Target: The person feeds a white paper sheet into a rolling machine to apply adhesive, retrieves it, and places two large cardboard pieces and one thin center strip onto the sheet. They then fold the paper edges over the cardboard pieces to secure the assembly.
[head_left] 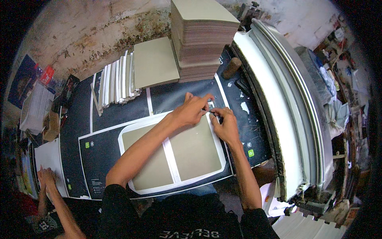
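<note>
Boards (195, 150) lie on white sheet (191, 181); at its far right corner our right hand (226, 125) shows narrow grip, our left hand (190, 110) a grip we cannot tell

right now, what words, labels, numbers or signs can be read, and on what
Black shirt: pale lettering at the picture's lower edge; I won't copy it.
Black table covering: green squares, small white print, too small to read; white characters by the tall stack, partly hidden.
Co-worker's shirt: white mark, blurred.
</note>
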### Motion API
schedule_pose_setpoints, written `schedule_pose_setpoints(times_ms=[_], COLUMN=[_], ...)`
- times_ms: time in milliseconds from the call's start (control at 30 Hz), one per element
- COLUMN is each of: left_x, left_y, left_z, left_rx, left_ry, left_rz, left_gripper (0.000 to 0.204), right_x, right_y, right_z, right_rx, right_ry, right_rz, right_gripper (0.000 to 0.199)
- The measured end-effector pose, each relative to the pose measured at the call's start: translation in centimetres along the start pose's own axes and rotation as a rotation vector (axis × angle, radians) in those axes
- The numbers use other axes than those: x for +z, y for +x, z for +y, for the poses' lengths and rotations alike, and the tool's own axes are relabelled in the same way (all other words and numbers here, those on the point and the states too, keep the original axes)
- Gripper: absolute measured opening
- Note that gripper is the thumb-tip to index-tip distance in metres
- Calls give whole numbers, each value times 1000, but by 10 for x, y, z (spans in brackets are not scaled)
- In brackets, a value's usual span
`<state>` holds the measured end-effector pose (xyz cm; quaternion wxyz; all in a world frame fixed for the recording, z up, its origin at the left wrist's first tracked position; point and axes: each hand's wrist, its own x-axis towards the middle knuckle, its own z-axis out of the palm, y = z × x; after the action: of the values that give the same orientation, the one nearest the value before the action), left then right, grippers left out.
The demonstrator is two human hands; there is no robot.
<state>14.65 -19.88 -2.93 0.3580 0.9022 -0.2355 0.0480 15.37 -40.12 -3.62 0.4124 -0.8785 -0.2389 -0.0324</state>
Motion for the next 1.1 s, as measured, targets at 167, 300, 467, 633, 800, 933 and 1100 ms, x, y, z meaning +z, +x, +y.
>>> schedule_pose_setpoints(times_ms=[167, 300, 467, 633, 800, 933, 1100], left_x=[-10, -13, -4, -4, -9, -24, -22], left_y=[6, 5, 0, -6, -13, -33, -57], left_z=[3, 0, 1, -12, -4, 11, 7], left_rx=[-25, -28, 41, 77, 95, 163, 133], left_ry=[29, -50, 34, 3, 179, 359, 407], left_rz=[-59, -87, -6, -19, -86, -170, -190], left_gripper=[53, 55, 60, 60, 58, 81, 100], right_x=[7, 8, 10, 13, 4, -9, -2], right_y=[4, 6, 8, 11, 7, -6, -14], right_z=[3, 0, 2, 1, 1, -17, -29], right_rx=[13, 6, 43, 67, 151, 2, -163], right_ry=[-3, -23, 14, 4, 86, 128, 117], right_rz=[24, 41, 64, 63, -2, 78, -119], right_gripper=[19, 19, 17, 18, 30, 71, 98])
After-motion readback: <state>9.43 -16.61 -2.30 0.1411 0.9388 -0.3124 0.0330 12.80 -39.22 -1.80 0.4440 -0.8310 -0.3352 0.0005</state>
